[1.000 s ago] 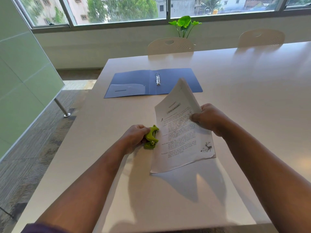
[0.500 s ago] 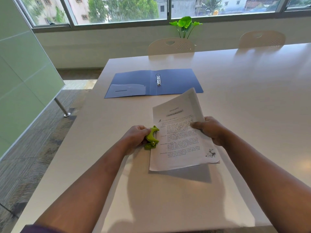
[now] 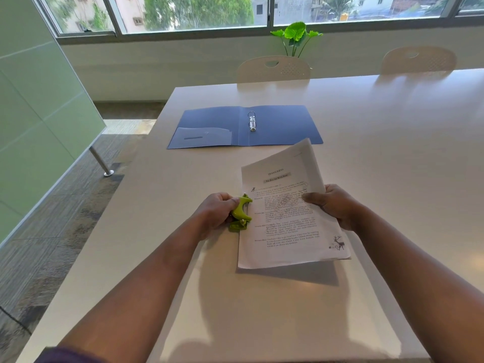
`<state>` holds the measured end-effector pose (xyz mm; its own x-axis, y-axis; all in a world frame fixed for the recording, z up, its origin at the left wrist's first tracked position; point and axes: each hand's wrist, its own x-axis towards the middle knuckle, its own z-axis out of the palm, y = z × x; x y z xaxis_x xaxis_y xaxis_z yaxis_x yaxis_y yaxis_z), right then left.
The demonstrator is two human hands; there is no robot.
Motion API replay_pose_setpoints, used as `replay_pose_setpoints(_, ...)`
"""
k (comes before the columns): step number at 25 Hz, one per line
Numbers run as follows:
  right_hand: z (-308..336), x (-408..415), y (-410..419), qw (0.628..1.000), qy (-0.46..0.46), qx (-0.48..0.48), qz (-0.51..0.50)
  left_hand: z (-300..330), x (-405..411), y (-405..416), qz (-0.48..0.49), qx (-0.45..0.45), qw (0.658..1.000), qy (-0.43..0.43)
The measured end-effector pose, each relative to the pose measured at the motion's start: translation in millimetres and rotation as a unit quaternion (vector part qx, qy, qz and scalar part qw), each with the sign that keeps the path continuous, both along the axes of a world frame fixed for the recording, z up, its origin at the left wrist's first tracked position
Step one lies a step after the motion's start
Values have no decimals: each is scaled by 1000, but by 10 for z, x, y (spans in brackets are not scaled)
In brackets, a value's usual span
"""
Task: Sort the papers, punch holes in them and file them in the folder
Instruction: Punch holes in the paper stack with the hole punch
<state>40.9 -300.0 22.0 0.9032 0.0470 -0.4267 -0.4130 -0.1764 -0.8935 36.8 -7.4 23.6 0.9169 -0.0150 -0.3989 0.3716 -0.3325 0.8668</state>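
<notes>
While the left hand (image 3: 218, 213) grips the green hole punch (image 3: 240, 214), the right hand (image 3: 334, 205), pinching the papers (image 3: 288, 216), should square their left edge fully into the slot.

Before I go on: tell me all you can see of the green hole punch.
The hole punch is small, lime green, plastic-looking, with bare metal showing between lever and base. It sits on the white table, gripped by the left hand. The left edge of the papers, held by the right hand, meets its mouth.
</notes>
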Motion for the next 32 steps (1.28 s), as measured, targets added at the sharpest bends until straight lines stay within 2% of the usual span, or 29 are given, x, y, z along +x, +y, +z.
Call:
replay_pose_setpoints(12, -17, 33, 1, 1000, -5, 26, -8, 2, 186, 10, -20, 29, 999, -6)
replay_pose_setpoints(20, 4, 192, -31, 1000, -9, -10, 19, 29, 305, -16, -25, 27, 999, 15)
replay_pose_setpoints(32, -33, 238, -39, 1000, -10, -5, 7, -2, 285, 6, -25, 26, 999, 22)
